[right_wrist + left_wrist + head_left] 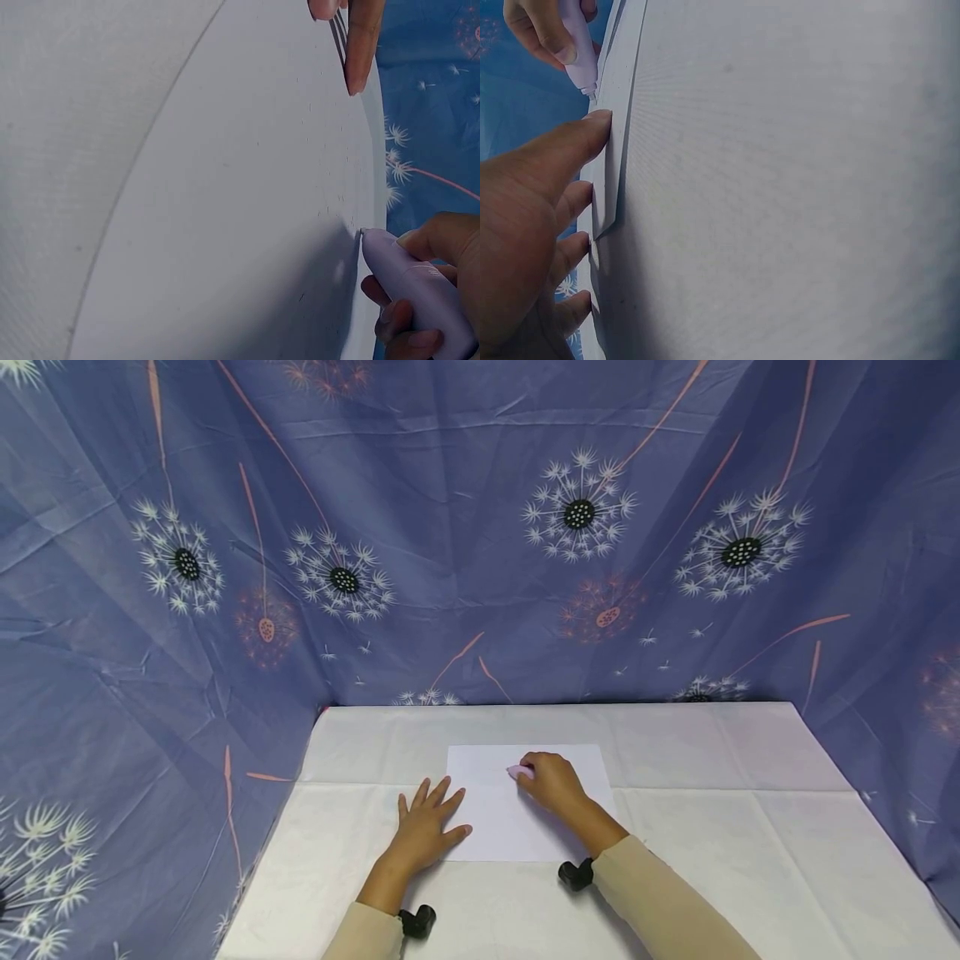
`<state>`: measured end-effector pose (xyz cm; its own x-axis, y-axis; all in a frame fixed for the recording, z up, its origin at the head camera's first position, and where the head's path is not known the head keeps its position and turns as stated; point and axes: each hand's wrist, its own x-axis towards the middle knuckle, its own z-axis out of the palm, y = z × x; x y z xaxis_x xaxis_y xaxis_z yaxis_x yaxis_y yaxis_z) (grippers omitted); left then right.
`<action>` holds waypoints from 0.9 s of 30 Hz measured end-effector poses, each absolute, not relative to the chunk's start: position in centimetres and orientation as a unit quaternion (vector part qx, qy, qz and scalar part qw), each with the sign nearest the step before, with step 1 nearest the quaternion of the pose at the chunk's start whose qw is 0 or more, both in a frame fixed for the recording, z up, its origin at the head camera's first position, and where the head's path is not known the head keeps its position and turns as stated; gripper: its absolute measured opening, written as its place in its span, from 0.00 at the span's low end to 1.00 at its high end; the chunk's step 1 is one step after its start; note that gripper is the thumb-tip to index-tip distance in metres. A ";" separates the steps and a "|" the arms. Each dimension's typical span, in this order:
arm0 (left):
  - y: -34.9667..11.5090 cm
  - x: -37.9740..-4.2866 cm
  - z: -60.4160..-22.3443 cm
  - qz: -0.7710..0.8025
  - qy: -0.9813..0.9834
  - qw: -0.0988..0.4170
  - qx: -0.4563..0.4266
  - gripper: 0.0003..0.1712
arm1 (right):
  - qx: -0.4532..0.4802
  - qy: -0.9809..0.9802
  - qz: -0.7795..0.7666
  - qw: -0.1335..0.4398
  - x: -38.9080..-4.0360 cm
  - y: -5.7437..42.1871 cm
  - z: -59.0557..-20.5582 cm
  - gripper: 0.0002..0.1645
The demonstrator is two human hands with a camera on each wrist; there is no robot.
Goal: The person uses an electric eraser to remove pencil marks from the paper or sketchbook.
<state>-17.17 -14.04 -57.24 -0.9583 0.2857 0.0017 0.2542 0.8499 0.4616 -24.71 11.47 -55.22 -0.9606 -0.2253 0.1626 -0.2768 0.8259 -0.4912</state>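
Observation:
A white sheet of paper (491, 827) lies flat on the white-covered table. My right hand (553, 781) grips a plump lavender pen-shaped tool (420, 289) with a narrow tip; its exact kind cannot be told. In the right wrist view the tip meets the paper or stands just over it, and small dark specks dot the sheet. My left hand (423, 831) rests with spread fingers at the paper's left edge, thumb and some fingertips on the sheet. The left wrist view shows the thumb (570, 150) near the tool's tip.
The white tablecloth (712, 827) has fold creases and covers the table around the paper. Behind and at the sides hangs a blue curtain (465, 543) printed with dandelions. A black wrist camera (576, 874) sits at the right wrist, another black camera (418, 922) at the left.

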 end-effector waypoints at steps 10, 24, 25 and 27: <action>-14.0 -17.2 -57.1 0.230 0.962 0.036 0.141 0.38 | 0.137 -0.952 0.271 0.038 -24.8 11.2 -55.1 0.08; -14.0 -17.0 -56.9 0.229 0.963 0.037 0.140 0.38 | 0.144 -0.952 0.265 0.049 -24.9 10.4 -55.3 0.07; -14.0 -17.1 -56.9 0.230 0.962 0.037 0.140 0.38 | 0.144 -0.952 0.264 0.049 -24.9 10.3 -55.3 0.07; -14.0 -17.1 -56.9 0.231 0.962 0.036 0.142 0.38 | 0.144 -0.953 0.262 0.051 -24.9 10.3 -55.3 0.07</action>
<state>-17.08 -13.97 -56.93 -0.9574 0.2889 -0.0030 0.2561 0.8535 0.4539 -24.87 10.28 -55.30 -0.9536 -0.2469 0.1725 -0.3004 0.8217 -0.4843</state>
